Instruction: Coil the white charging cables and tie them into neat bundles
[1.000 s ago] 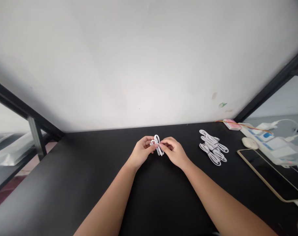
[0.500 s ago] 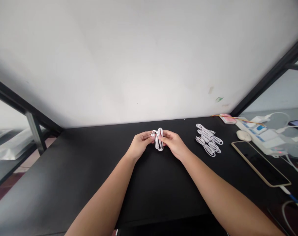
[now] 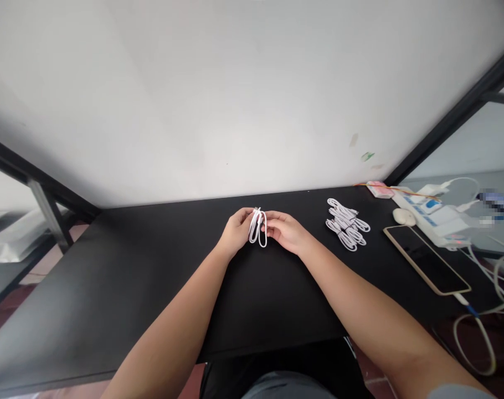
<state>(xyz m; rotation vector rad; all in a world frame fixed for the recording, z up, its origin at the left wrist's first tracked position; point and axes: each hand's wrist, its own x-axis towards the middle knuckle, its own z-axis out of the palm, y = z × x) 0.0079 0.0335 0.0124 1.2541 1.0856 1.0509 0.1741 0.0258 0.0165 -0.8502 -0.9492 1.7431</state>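
Note:
A coiled white cable (image 3: 258,228) is held up over the black tabletop, its loops hanging down and a plug end showing at the top. My left hand (image 3: 236,228) is closed around the left side of the coil. On the right side, my right hand (image 3: 286,231) has its thumb and fingers pinched together at the coil's edge; exactly what lies between those fingertips is partly hidden. Off to the right, a pile of similar coiled white cables (image 3: 346,224), bound in the middle with dark ties, lies on the tabletop.
Along the right side lie a phone (image 3: 428,260) with a cable plugged in, a white rounded case (image 3: 404,216), a power strip (image 3: 426,219) with chargers, and a pink-and-white box (image 3: 380,190). Behind the black table (image 3: 152,288) stands a white wall (image 3: 219,100). Metal frame bars flank both sides.
The coil has turned and shifted toward my left hand. My right hand's fingers have moved from across the coil's front to its right edge. The view has tilted slightly down.

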